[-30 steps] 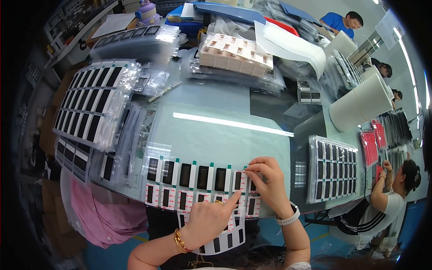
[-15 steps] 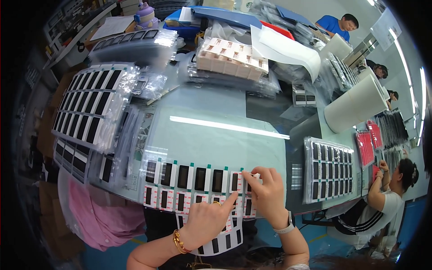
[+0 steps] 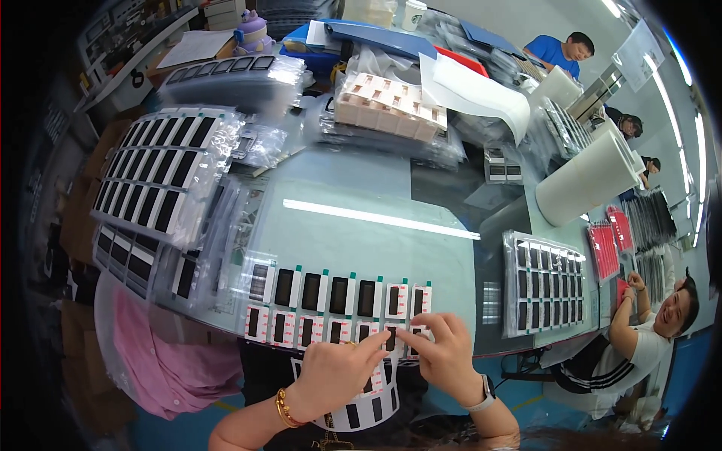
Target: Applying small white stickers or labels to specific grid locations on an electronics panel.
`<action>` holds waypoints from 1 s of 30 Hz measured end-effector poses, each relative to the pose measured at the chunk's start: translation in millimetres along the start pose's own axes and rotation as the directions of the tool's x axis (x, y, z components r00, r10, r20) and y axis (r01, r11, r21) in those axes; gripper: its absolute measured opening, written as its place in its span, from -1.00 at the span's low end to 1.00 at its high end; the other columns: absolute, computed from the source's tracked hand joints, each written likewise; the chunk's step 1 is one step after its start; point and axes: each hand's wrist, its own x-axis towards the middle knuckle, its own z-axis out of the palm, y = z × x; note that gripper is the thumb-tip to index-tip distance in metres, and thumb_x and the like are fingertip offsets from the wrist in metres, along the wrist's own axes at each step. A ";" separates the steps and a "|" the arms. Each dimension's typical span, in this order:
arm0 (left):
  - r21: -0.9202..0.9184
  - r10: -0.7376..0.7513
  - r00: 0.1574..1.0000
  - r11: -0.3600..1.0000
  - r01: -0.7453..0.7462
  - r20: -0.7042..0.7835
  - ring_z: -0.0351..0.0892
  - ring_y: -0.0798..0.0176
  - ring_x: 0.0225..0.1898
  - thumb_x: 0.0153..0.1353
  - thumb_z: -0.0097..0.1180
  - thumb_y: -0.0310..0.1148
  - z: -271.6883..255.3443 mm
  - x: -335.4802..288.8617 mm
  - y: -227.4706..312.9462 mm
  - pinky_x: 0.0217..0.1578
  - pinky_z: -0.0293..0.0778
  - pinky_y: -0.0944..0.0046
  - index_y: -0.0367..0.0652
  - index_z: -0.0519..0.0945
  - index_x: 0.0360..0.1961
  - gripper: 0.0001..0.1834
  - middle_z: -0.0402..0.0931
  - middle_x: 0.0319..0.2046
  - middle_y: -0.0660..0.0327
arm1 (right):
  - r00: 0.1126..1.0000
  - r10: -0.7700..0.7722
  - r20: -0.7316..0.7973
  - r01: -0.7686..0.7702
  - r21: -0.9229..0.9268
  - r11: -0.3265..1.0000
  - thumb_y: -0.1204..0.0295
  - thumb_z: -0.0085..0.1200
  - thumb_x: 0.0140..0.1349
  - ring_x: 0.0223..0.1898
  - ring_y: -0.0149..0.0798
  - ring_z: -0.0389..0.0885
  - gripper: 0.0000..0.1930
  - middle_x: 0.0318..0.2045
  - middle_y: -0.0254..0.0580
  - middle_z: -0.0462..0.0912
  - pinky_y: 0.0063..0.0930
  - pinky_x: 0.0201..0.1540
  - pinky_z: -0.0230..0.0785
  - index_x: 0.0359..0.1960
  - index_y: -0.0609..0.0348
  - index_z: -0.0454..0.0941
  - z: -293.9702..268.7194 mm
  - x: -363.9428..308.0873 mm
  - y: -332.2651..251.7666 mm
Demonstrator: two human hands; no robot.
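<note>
Two rows of small black screen panels [image 3: 339, 295] lie along the table's near edge, with green tabs above the upper row. White frame stickers [image 3: 279, 328] with red print surround the lower-row panels and the two rightmost upper ones. My left hand [image 3: 331, 379] comes over the edge with its index finger stretched onto a lower-row panel [image 3: 392, 339]; its other fingers curl under. My right hand [image 3: 449, 357] is at the same panel from the right, index fingertip touching down and fingers apart. Below the edge hangs a white sheet [image 3: 374, 418] with black rectangles, partly hidden by my left hand.
Bagged trays of panels [image 3: 150, 173] are stacked at left; another bagged tray [image 3: 543, 284] lies right. A beige compartment tray [image 3: 391, 107] and a white roll [image 3: 587, 180] stand farther back. Pink cloth [image 3: 165, 353] hangs at lower left. A person [image 3: 647, 323] sits at right.
My right hand has moved down from the upper row to the lower row, uncovering the rightmost upper panel. My left hand has shifted slightly left and down. The person at right has turned their head.
</note>
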 end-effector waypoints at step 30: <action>-0.479 -0.161 0.983 0.858 0.186 0.093 0.62 0.25 -0.30 0.40 0.10 -0.38 -32.1 -11.4 -29.9 -0.29 0.50 0.27 -0.29 0.73 -0.22 -0.77 0.70 -0.27 0.08 | 0.994 -0.035 0.104 -0.032 0.575 0.817 0.68 0.29 0.10 -0.29 -0.23 0.65 -0.85 -0.29 -0.19 0.69 -0.43 -0.23 0.50 -0.30 0.23 0.64 -36.6 51.1 -39.2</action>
